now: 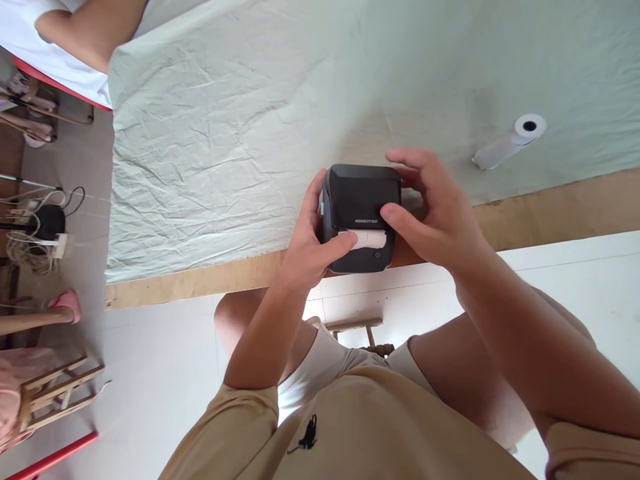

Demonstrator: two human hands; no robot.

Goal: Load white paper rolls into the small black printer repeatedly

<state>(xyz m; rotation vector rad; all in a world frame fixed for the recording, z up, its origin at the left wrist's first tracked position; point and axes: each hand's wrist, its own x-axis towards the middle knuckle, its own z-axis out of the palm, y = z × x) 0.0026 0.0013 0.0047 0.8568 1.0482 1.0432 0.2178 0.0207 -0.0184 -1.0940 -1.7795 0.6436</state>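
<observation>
A small black label printer [367,193] with a glossy lid stands at the table's front edge, its lid down. A strip of white paper [373,239] sticks out of the slot on its front. My left hand [313,240] is closed around the printer's left side, its thumb pressing on the paper strip. My right hand [437,210] grips the right side, with the thumb on the lid's front corner and other fingers bent by the side wall. Its index finger is lifted off. Farther right, a white paper roll [530,125] with a loose end lies on the cloth.
A wrinkled pale green cloth [210,140] covers the table, leaving a bare brown front edge [200,285]. Another person's arm [90,33] rests at the far left corner. Tangled cables [33,243] and a wooden stool [63,393] are on the floor at left.
</observation>
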